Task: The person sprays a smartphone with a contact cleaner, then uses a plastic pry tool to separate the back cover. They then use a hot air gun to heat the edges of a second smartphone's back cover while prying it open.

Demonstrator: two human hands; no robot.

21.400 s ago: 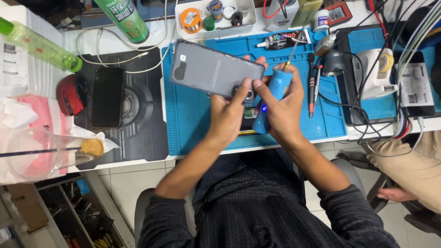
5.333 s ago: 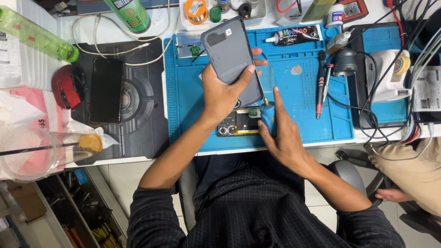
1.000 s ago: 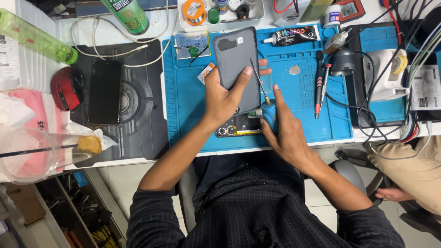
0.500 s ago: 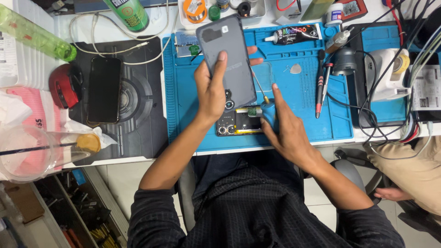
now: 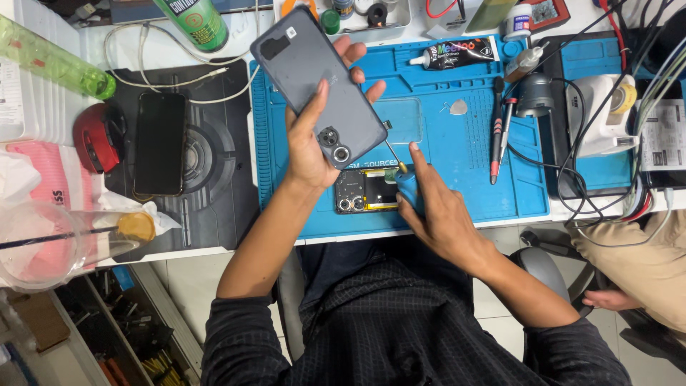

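Back cover (image 5: 319, 86): off the phone, dark grey, lifted clear in the left hand (image 5: 314, 146), thumb across its inner face, fingers behind; camera ring facing the lens.
Opened phone (image 5: 366, 191): flat on the blue mat (image 5: 457, 179), just below the left hand and touching the right hand; board and camera lenses exposed.
Right hand (image 5: 439, 211): closed around a blue-handled screwdriver (image 5: 407, 184), tip raised toward the cover's lower edge, index finger stretched along the handle.
Done so far: cover separated, inside laid bare, judged from how things lie.
Left to do: work on the open body apparently unfinished; nothing refitted yet, no loose screws discernible.
Beyond the right hand: red-and-black tools (image 5: 498, 129) side by side, a glue tube (image 5: 457, 53), a pick (image 5: 457, 107), tangled cables (image 5: 572, 154), a white device (image 5: 600, 114).
Beyond the left hand: a second phone (image 5: 160, 143), dark, on a black mat (image 5: 207, 186); red mouse (image 5: 96, 136), green bottle (image 5: 53, 61), spray can (image 5: 193, 21).
Surface (image 5: 236, 53): white, crowded, edge close to the body.
Room: tiled floor below, clutter under the surface on the left; another person's hand (image 5: 607, 299) and tan sleeve at the right.
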